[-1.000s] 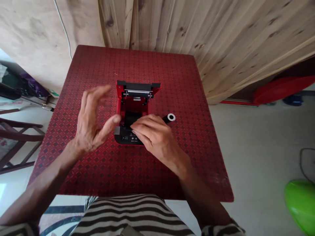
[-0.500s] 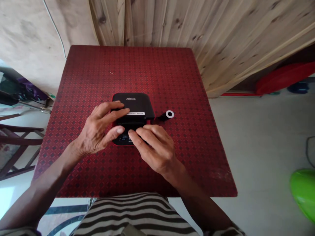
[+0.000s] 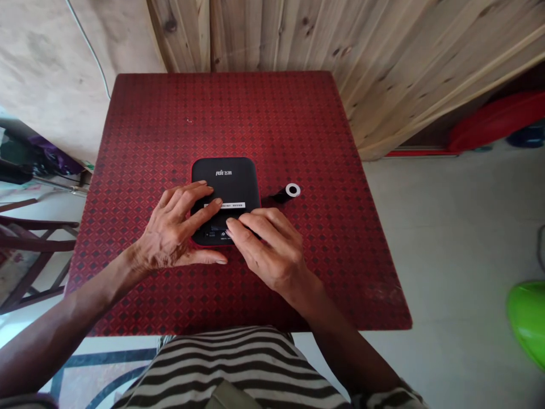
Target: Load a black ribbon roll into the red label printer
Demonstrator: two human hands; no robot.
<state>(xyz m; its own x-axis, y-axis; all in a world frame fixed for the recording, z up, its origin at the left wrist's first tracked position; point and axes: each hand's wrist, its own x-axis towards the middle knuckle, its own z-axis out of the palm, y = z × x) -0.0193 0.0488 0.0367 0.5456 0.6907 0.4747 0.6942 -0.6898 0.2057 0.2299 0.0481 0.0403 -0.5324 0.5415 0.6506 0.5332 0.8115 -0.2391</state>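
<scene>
A black receipt printer (image 3: 236, 187) with rounded corners and a thin red edge lies on the red patterned table (image 3: 298, 125). White lettering marks its top, and a narrow white label (image 3: 234, 205) runs across it. My left hand (image 3: 172, 227) has its fingers spread on the printer's left side, with the thumb stretched out past its front edge. At the front right, my right hand (image 3: 272, 244) is closed, its fingertips pressed together on the printer. Those fingers hide that corner. Close to the printer's right side lies a small black roll with a white ring end (image 3: 293, 190).
Wood-plank walling (image 3: 264, 37) rises behind the table. A dark wooden chair (image 3: 36, 250) stands at left, and a green object (image 3: 530, 321) sits on the floor at right. A thin cable (image 3: 91, 48) hangs down the pale wall.
The printer's lid, tilted up with a dark gap at its front, now lies flat. My left thumb has moved off the front panel toward me. The right fingertips remain at the front.
</scene>
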